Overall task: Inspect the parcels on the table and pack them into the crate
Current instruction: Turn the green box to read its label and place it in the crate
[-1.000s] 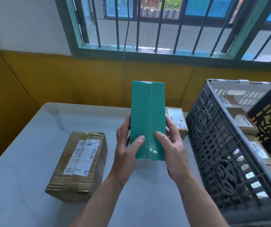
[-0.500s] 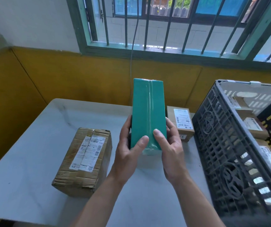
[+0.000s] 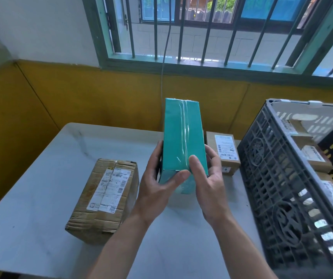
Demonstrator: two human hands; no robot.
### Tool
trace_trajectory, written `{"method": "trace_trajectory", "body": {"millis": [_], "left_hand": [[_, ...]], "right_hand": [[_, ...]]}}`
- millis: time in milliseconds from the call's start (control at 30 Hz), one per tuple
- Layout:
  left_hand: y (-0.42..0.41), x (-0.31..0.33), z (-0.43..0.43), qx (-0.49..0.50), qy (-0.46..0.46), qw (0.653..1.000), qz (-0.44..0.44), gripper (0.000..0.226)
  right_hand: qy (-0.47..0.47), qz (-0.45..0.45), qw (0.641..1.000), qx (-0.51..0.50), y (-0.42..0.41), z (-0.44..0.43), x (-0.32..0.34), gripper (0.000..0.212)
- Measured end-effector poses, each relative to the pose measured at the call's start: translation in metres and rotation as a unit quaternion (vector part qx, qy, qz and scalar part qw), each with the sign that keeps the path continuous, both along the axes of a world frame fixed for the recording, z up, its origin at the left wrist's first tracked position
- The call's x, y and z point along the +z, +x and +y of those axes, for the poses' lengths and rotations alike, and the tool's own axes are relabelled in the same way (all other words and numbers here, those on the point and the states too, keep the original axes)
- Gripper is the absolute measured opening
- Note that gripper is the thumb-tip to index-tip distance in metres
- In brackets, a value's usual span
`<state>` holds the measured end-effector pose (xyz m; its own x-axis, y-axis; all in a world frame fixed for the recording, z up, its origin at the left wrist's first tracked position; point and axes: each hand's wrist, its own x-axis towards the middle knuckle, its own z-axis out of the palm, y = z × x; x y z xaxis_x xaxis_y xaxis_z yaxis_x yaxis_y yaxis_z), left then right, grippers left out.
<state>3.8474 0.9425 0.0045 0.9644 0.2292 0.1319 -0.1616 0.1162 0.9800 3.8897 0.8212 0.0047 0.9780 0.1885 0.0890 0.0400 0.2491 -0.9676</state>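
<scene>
We're on the inspect step here. Both hands have the green box (image 3: 183,137) up off the counter (image 3: 40,218), tilted away from us with the taped seam facing us. Our left hand (image 3: 157,184) wraps the lower left edge, thumb across the bottom corner. Our right hand (image 3: 208,188) cups the lower right side, thumb pressed on the front.

The box hangs over the middle of the counter, near the grey crate (image 3: 278,178) on the right, which already holds several labelled parcels (image 3: 310,156). 2 more wait on the counter: a crumpled brown box (image 3: 105,198) on the left, and a small box (image 3: 225,154) behind the green one, just beside the crate wall.

No label shows on this face, so we reckon the next move is turning it to check the other sides. After that it has to go right, up over the crate wall and into a free gap. The wrap looks slick, so grip firm.
</scene>
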Motion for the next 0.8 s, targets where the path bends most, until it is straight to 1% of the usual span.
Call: {"method": "trace_trajectory", "body": {"millis": [67, 133, 233, 333, 433, 500, 567, 667, 733, 800], "left_hand": [[0.002, 0.001, -0.001, 0.017, -0.008, 1.000, -0.004, 0.079], [0.004, 0.001, -0.002, 0.028, -0.030, 0.999, -0.002, 0.079], [0.003, 0.000, 0.001, 0.019, -0.035, 0.999, 0.004, 0.081], [0.002, -0.002, 0.007, -0.003, -0.025, 1.000, -0.004, 0.079], [0.003, -0.003, 0.008, 0.020, -0.033, 0.999, -0.005, 0.077], [0.003, -0.003, 0.006, 0.040, -0.043, 0.998, 0.001, 0.074], [0.003, -0.002, 0.006, 0.045, -0.049, 0.998, 0.009, 0.074], [0.004, 0.000, 0.007, 0.036, -0.038, 0.998, 0.022, 0.072], [0.003, 0.000, 0.009, 0.025, -0.029, 0.999, 0.024, 0.073], [0.002, 0.000, 0.009, 0.016, -0.030, 0.999, 0.022, 0.074]], "right_hand": [[-0.010, -0.005, 1.000, 0.010, 0.001, -0.001, 0.001, 0.060], [-0.005, -0.014, 0.999, 0.048, 0.002, -0.003, 0.002, 0.062], [0.006, -0.026, 0.997, 0.076, 0.002, -0.005, 0.001, 0.061], [0.003, -0.041, 0.998, 0.041, 0.004, -0.003, 0.001, 0.052], [-0.009, -0.047, 0.999, 0.022, 0.006, -0.001, 0.001, 0.049], [-0.019, -0.057, 0.998, 0.017, 0.006, -0.001, 0.001, 0.050], [-0.026, -0.066, 0.997, 0.021, 0.006, -0.001, -0.002, 0.057], [-0.015, -0.039, 0.999, 0.025, 0.004, -0.002, -0.008, 0.066], [-0.010, -0.023, 0.999, 0.022, 0.003, -0.001, -0.008, 0.064], [-0.013, -0.025, 1.000, 0.001, 0.003, -0.001, -0.007, 0.057]]}}
